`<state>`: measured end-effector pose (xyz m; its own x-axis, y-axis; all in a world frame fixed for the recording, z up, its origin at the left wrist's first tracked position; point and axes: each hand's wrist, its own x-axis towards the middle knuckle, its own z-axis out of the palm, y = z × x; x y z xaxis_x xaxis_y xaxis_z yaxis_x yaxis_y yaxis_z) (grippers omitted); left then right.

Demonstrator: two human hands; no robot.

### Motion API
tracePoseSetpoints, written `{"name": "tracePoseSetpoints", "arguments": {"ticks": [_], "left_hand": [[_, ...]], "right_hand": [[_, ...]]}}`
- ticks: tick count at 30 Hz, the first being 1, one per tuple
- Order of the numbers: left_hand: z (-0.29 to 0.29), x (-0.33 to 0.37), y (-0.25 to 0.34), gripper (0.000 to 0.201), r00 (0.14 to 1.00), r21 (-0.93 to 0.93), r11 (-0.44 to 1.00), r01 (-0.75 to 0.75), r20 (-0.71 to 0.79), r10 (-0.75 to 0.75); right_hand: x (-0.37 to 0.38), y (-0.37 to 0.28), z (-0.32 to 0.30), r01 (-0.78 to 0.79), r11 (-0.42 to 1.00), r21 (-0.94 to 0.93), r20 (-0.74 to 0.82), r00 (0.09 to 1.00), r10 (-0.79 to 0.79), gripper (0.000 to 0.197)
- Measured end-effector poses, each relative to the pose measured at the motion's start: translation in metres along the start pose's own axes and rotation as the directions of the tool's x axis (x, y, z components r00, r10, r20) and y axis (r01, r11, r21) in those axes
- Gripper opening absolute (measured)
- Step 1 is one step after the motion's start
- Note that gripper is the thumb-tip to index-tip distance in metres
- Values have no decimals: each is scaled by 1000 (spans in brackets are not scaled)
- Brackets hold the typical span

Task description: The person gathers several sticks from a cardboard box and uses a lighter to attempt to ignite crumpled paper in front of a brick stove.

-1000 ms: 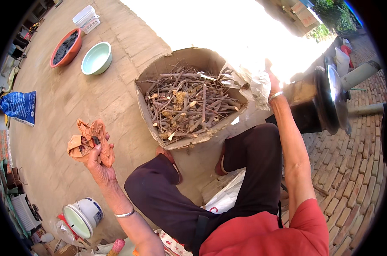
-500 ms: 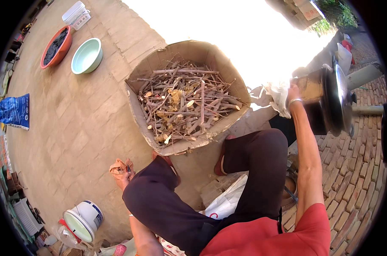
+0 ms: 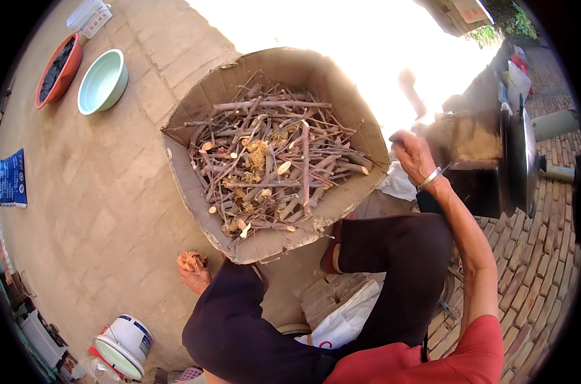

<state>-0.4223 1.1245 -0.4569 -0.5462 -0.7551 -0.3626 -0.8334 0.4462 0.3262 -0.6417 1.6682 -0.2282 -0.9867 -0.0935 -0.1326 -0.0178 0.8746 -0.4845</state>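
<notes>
My left hand [image 3: 197, 279], low beside my left knee, is closed around a crumpled orange-brown wad [image 3: 191, 261]; its material is unclear. My right hand [image 3: 416, 157] is raised at the right edge of the carton, fingers curled inward and pressed together. Whatever may be inside those fingers is hidden. Just below it shows a crumpled white bag [image 3: 399, 184], seemingly apart from the fingers. Between my hands stands a large open cardboard box [image 3: 198, 214], filled with cut sticks [image 3: 306, 160] and some dry yellowish matter [image 3: 255, 157].
On the right, a stove [image 3: 466, 141] with a dark opening carries a black pot [image 3: 524, 157]. At left stand a pale green basin [image 3: 105, 83], an orange tub [image 3: 66, 77], a blue bag [image 3: 7, 179] and a white bucket [image 3: 127, 339]. A white sack [image 3: 348, 317] lies between my legs.
My right hand has come away from the stove side toward the box, and the white bag now sits lower, under it. My left hand keeps the orange-brown wad. The view has shifted slightly.
</notes>
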Motion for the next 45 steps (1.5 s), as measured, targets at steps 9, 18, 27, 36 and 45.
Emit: {"name": "tracePoseSetpoints", "arguments": {"ticks": [9, 18, 27, 36, 45], "left_hand": [[0, -3, 15, 86, 996, 113, 994, 14, 87, -24], [-35, -11, 9, 88, 944, -260, 959, 112, 328, -21], [-125, -21, 47, 90, 855, -466, 869, 165, 507, 110], [-240, -52, 155, 70, 735, -406, 848, -339, 449, 509], [-267, -148, 238, 69, 447, -473, 615, -631, 427, 786]], "right_hand": [[32, -54, 119, 394, 785, -477, 324, 910, -260, 82], [64, -95, 136, 283, 644, -711, 424, 903, 71, 70], [55, -56, 172, 316, 637, -704, 352, 933, -75, 70], [65, -81, 128, 323, 780, -536, 489, 872, -25, 36], [51, -123, 85, 355, 772, -528, 535, 845, -22, 24]]}}
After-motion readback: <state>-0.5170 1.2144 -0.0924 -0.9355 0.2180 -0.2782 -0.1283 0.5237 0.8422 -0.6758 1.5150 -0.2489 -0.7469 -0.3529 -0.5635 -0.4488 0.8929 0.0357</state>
